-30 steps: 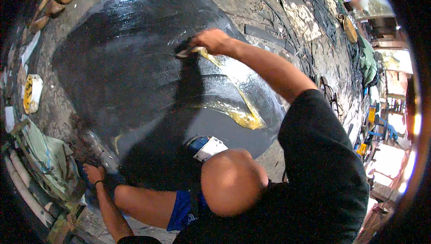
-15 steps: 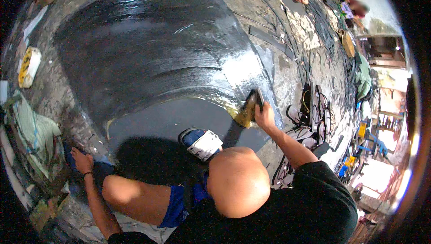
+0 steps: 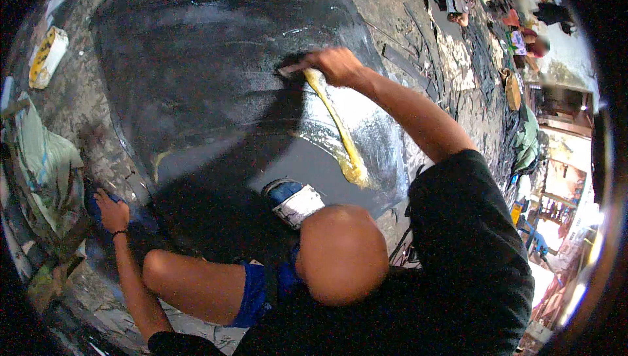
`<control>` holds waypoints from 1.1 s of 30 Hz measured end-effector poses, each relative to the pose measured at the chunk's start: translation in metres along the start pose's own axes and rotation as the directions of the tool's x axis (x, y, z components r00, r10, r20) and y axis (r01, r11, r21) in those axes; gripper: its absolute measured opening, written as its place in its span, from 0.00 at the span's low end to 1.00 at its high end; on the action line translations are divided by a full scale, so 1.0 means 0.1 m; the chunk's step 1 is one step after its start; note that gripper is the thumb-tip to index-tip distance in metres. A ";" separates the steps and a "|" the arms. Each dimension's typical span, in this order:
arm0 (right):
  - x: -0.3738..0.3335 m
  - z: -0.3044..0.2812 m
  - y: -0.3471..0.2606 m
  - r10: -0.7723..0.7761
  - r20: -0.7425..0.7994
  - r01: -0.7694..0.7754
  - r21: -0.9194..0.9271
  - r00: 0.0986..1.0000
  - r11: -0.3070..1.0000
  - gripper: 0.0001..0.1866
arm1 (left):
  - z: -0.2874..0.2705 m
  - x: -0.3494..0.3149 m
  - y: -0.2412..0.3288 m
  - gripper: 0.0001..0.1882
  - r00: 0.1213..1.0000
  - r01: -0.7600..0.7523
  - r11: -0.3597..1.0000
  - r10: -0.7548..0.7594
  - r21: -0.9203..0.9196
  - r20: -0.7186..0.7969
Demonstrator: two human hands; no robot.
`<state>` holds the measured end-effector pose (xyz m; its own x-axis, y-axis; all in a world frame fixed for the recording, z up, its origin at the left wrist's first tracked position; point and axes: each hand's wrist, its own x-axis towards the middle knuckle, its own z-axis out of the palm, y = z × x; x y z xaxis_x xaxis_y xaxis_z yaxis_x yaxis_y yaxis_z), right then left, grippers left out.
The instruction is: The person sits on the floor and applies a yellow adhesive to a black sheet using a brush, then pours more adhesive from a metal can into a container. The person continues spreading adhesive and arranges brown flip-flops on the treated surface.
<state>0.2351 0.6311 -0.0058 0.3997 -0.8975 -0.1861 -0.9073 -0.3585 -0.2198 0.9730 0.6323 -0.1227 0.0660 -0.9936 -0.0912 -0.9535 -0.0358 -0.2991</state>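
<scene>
A large black sheet (image 3: 190,74) lies on the floor in front of me, its far part coated wet and shiny. The strip closest to me (image 3: 268,166) is dull grey. My right hand (image 3: 337,66) is closed around a flat dark spreader (image 3: 292,69), tilted against the sheet near its middle. Beside that hand a yellow, glue-like strand (image 3: 337,124) runs back to a thicker blob near the coating's close edge. At far left my left hand (image 3: 113,215) rests, fingers extended, on a dark blue thing (image 3: 95,209) whose kind I cannot make out.
My foot, in a blue and white shoe (image 3: 297,207), stands on the sheet's near part. A yellow-and-white container (image 3: 48,58) and pale green cloth (image 3: 42,166) lie left. Dark strips and scraps (image 3: 412,65) litter the right floor; another person (image 3: 533,45) is at the far right.
My right hand has swept the spreader up and left from the sheet's near right edge, leaving the yellow strand behind it. My left hand stays at the left; the view has shifted slightly.
</scene>
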 end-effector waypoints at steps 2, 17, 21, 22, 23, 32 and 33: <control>-0.82 0.21 0.02 0.136 0.191 -0.108 -0.147 0.972 0.983 0.27 | -0.25 0.01 0.46 0.41 0.985 0.112 0.993 -0.107 -0.030 0.137; -0.45 0.78 -1.70 0.625 -0.169 -0.521 0.413 0.762 0.747 0.15 | -0.78 -0.97 0.88 0.22 0.972 -0.187 0.690 0.025 -0.699 -0.235; 0.40 0.82 -2.12 0.477 -0.151 -0.411 0.326 0.866 0.851 0.14 | -0.85 -1.80 1.43 0.24 0.854 0.390 0.459 0.144 -0.798 0.500; 0.69 0.84 -2.37 0.367 -0.109 -0.322 0.298 0.924 0.899 0.16 | -0.77 -2.10 1.34 0.27 0.932 0.268 0.472 0.093 -0.840 0.350; 0.90 0.82 -2.53 0.315 -0.079 -0.286 0.253 0.946 0.924 0.16 | -0.62 -2.32 1.37 0.30 0.980 0.127 0.481 0.075 -0.867 0.185; 1.67 0.69 -3.38 -0.252 0.070 0.260 -0.158 0.965 0.953 0.21 | -0.53 -2.51 1.54 0.30 0.989 0.143 0.351 -0.071 -0.925 0.126; 1.67 0.67 -3.46 -0.316 0.090 0.328 -0.208 0.945 0.922 0.22 | -0.51 -2.53 1.54 0.28 0.989 0.148 0.343 -0.079 -0.928 0.128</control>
<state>0.6246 0.6222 -0.0254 0.6757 -0.7115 -0.1928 -0.7323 -0.6780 -0.0643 0.7943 0.8729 -0.0972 0.1781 -0.9658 -0.1883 -0.5901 -0.2580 0.7650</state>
